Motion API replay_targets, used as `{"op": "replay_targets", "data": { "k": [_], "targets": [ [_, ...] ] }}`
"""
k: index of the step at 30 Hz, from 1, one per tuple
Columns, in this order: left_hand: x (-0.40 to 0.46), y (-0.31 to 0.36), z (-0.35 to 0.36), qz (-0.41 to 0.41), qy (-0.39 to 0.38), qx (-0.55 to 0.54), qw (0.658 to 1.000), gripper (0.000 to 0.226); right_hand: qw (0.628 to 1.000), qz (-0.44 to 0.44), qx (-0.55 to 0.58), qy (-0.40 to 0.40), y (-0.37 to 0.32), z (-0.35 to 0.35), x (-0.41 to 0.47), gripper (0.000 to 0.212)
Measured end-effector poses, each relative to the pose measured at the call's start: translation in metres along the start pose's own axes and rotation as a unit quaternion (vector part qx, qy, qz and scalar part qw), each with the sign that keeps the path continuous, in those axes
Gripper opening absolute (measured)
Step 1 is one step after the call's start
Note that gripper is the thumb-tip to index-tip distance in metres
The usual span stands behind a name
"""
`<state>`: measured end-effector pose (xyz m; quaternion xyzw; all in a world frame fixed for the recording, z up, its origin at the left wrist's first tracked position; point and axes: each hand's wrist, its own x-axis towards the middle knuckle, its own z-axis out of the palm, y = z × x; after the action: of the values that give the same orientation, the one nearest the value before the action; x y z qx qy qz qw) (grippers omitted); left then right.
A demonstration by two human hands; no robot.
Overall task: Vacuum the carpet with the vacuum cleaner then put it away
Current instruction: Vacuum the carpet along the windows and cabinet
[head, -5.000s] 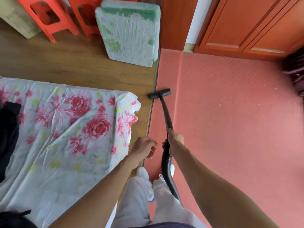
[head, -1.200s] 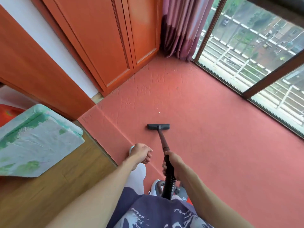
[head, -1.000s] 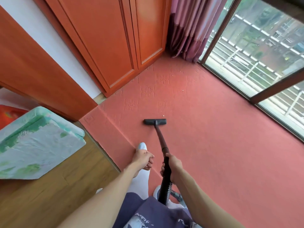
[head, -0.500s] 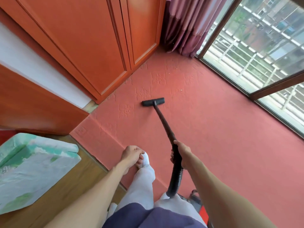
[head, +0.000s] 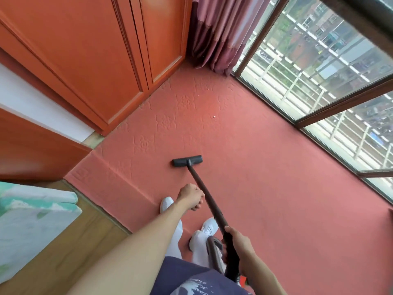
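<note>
Right hand [head: 241, 243] grip clasping vacuum wand [head: 209, 202], left hand [head: 191, 196] grip curled empty, shirt print [head: 196, 284] unreadable.

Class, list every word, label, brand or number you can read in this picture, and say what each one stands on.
Shirt: white script print, too blurred to read.
Vacuum head: no label visible.
Carpet: embossed patterns only, no words.
So nothing here is readable.
</note>
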<state>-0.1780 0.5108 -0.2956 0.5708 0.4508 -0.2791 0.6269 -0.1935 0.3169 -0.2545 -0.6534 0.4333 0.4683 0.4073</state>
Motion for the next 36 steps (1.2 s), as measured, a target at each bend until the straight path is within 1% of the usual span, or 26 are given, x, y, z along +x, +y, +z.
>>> {"op": "replay_targets", "data": {
  "k": [1,4,6,8,12,15,17,21,23,25,28,31,34,36],
  "targets": [
    [-0.002,0.002,0.007,0.009,-0.006,0.001,1.0,0.018,1.0,-0.002,0.001,-0.003,0.002,0.0,0.0,0.037],
    [-0.013,0.003,0.023,0.029,-0.02,0.001,0.999,0.015,1.0,-0.021,0.005,-0.011,-0.003,0.012,0.009,0.028],
    [-0.023,-0.003,0.025,0.03,-0.013,-0.024,0.999,0.015,0.999,-0.038,-0.003,-0.032,-0.015,0.025,0.017,0.029],
    [-0.034,-0.014,0.022,0.024,0.008,-0.056,0.998,0.016,0.996,-0.062,-0.017,-0.057,-0.028,0.036,0.025,0.029],
    [-0.048,-0.053,0.01,-0.002,0.062,-0.103,0.993,0.014,0.987,-0.123,-0.043,-0.091,-0.051,0.049,0.034,0.021],
    [-0.056,-0.084,0.005,-0.028,0.102,-0.131,0.986,0.01,0.983,-0.152,-0.051,-0.091,-0.054,0.042,0.036,0.018],
    [-0.061,-0.1,0.01,-0.048,0.118,-0.151,0.98,0.008,0.982,-0.159,-0.065,-0.076,-0.049,0.027,0.031,0.014],
    [-0.069,-0.106,0.033,-0.067,0.119,-0.172,0.976,0.006,0.986,-0.135,-0.079,-0.059,-0.021,-0.018,0.018,0.011],
    [-0.073,-0.095,0.049,-0.059,0.112,-0.173,0.977,0.01,0.99,-0.113,-0.065,-0.059,-0.005,-0.04,0.014,0.011],
    [-0.075,-0.077,0.065,-0.034,0.099,-0.177,0.979,0.016,0.99,-0.111,-0.05,-0.065,0.002,-0.05,0.017,0.012],
    [-0.08,-0.052,0.085,0.015,0.093,-0.173,0.98,0.02,0.99,-0.112,-0.023,-0.078,-0.009,-0.04,0.027,0.013],
    [-0.086,-0.035,0.098,0.05,0.084,-0.174,0.98,0.02,0.989,-0.086,-0.012,-0.119,-0.033,-0.024,0.044,0.015],
    [-0.092,-0.035,0.102,0.063,0.096,-0.17,0.979,0.02,0.988,-0.065,-0.016,-0.142,-0.051,-0.021,0.055,0.019],
    [-0.094,-0.042,0.101,0.058,0.106,-0.162,0.979,0.021,0.989,-0.073,0.02,-0.126,-0.054,-0.024,0.05,0.017]
  ]
}}
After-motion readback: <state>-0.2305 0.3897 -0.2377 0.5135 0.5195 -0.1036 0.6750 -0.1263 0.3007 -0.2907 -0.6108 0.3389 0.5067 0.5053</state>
